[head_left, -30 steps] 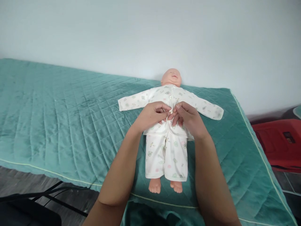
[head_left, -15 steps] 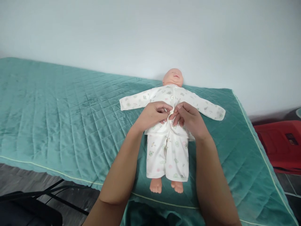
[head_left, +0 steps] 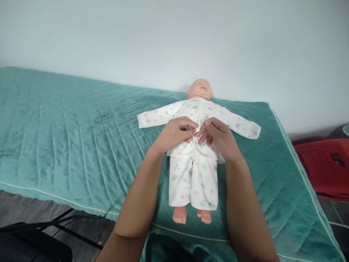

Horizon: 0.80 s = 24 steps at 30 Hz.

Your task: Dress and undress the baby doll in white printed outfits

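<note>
A baby doll (head_left: 200,89) lies on its back, head toward the wall and bare feet toward me. It wears a white printed baby shirt (head_left: 185,107) with long sleeves spread to both sides, and matching trousers (head_left: 180,178). At the shirt's front opening, over the belly, my left hand (head_left: 178,133) pinches one edge of the cloth between thumb and fingers. Close beside it, my right hand (head_left: 216,134) pinches the other edge, its lower fingers curled against the shirt. The fingertips nearly meet; what exactly lies between them is partly hidden. Above them a small button shows on the placket.
The doll rests on a green quilted cover (head_left: 68,138) with a pale piped edge. A white wall (head_left: 136,43) stands behind. On the floor at right is a red plastic object (head_left: 321,167); at lower left are a black item (head_left: 32,242) and thin dark bars.
Both hands keep their pinch at the shirt front, with only a slight shift of the fingers. The whole view has moved a little.
</note>
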Tool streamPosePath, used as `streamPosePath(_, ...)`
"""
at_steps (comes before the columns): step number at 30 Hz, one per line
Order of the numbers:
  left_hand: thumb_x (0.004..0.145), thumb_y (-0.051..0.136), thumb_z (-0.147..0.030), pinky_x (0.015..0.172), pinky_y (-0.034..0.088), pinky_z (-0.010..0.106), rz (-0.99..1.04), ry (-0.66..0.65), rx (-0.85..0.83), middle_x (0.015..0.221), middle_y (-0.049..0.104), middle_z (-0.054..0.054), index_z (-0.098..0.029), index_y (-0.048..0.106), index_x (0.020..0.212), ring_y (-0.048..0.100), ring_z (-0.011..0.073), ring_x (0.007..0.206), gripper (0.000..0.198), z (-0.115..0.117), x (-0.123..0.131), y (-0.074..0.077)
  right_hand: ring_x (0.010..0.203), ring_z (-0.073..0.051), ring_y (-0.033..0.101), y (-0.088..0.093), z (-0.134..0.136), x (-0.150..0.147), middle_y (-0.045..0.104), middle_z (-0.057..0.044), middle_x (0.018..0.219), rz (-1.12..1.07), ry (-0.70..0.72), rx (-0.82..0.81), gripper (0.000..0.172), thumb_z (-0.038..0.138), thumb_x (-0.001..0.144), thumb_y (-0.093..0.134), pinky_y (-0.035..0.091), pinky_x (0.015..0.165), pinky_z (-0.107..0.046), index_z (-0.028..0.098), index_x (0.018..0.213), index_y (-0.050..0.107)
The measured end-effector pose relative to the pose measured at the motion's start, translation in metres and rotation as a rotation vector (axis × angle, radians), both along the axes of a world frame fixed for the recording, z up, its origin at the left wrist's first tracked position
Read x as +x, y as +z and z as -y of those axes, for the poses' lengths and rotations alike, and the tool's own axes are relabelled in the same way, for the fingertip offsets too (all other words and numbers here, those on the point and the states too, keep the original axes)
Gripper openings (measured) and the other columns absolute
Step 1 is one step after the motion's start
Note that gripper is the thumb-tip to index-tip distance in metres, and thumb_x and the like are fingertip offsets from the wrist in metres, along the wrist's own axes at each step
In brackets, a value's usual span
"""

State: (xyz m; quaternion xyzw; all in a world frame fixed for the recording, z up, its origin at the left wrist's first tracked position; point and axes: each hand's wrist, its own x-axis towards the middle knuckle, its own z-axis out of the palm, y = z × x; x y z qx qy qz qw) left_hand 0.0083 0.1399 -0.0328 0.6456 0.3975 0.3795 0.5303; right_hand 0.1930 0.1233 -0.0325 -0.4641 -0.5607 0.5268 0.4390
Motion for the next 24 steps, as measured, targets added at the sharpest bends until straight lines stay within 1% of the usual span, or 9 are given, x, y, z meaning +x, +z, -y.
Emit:
streamPosePath(3, 0.079, 0.062, -0.020, 0.060, 0.054, 0.021, -0.002, 0.020, 0.014, 0.103, 0.064, 0.005, -0.015, 0.073, 0.089, 0.061, 0.0065, 0.064, 0.015, -0.0003, 0.0006, -0.0017, 0.058, -0.011, 0.069, 0.0004, 0.0004, -0.0001, 0.075, -0.004, 0.081, 0.011, -0.003, -0.005, 0.033, 0.051, 0.095, 0.057, 0.043, 0.047, -0.020, 0.020, 0.082, 0.056)
streamPosePath(5, 0.079, 0.062, -0.020, 0.060, 0.054, 0.021, -0.012, 0.033, 0.018, 0.103, 0.064, 0.005, -0.015, 0.072, 0.089, 0.061, 0.0069, 0.065, 0.015, -0.0003, 0.0014, -0.0023, 0.058, -0.011, 0.068, 0.0005, 0.0005, -0.0004, 0.075, -0.004, 0.082, 0.015, -0.004, -0.005, 0.033, 0.051, 0.095, 0.057, 0.043, 0.047, -0.019, 0.020, 0.082, 0.056)
streamPosePath(10, 0.077, 0.060, -0.018, 0.060, 0.053, 0.021, -0.020, 0.038, -0.003, 0.089, 0.067, 0.003, -0.016, 0.071, 0.090, 0.060, 0.0078, 0.063, 0.017, -0.0003, 0.0031, -0.0031, 0.057, -0.011, 0.068, 0.0006, 0.0002, -0.0008, 0.075, -0.004, 0.081, 0.024, -0.006, -0.008, 0.033, 0.052, 0.094, 0.058, 0.043, 0.047, -0.019, 0.021, 0.082, 0.056)
streamPosePath(16, 0.077, 0.062, -0.019, 0.059, 0.051, 0.021, -0.011, 0.057, -0.064, 0.071, 0.064, 0.000, -0.015, 0.071, 0.094, 0.060, 0.0085, 0.059, 0.019, -0.0011, 0.0027, -0.0035, 0.057, -0.012, 0.069, 0.0003, -0.0001, -0.0010, 0.075, -0.004, 0.079, 0.007, -0.014, -0.011, 0.031, 0.049, 0.095, 0.057, 0.042, 0.046, -0.020, 0.021, 0.083, 0.056)
streamPosePath(20, 0.076, 0.063, -0.015, 0.057, 0.051, 0.022, 0.052, 0.036, -0.081, 0.073, 0.063, -0.001, -0.017, 0.067, 0.097, 0.058, 0.0074, 0.057, 0.022, -0.0014, 0.0029, -0.0018, 0.056, -0.013, 0.069, 0.0016, 0.0010, -0.0021, 0.075, -0.003, 0.075, 0.004, -0.016, -0.021, 0.030, 0.048, 0.095, 0.057, 0.042, 0.046, -0.020, 0.021, 0.083, 0.057)
streamPosePath(24, 0.075, 0.062, -0.012, 0.055, 0.050, 0.021, 0.113, 0.007, -0.079, 0.076, 0.061, -0.002, -0.017, 0.064, 0.097, 0.056, 0.0061, 0.055, 0.023, -0.0014, 0.0036, -0.0002, 0.051, -0.011, 0.065, 0.0013, 0.0012, -0.0027, 0.074, -0.002, 0.072, -0.004, -0.033, -0.010, 0.031, 0.048, 0.095, 0.056, 0.041, 0.045, -0.020, 0.021, 0.081, 0.056)
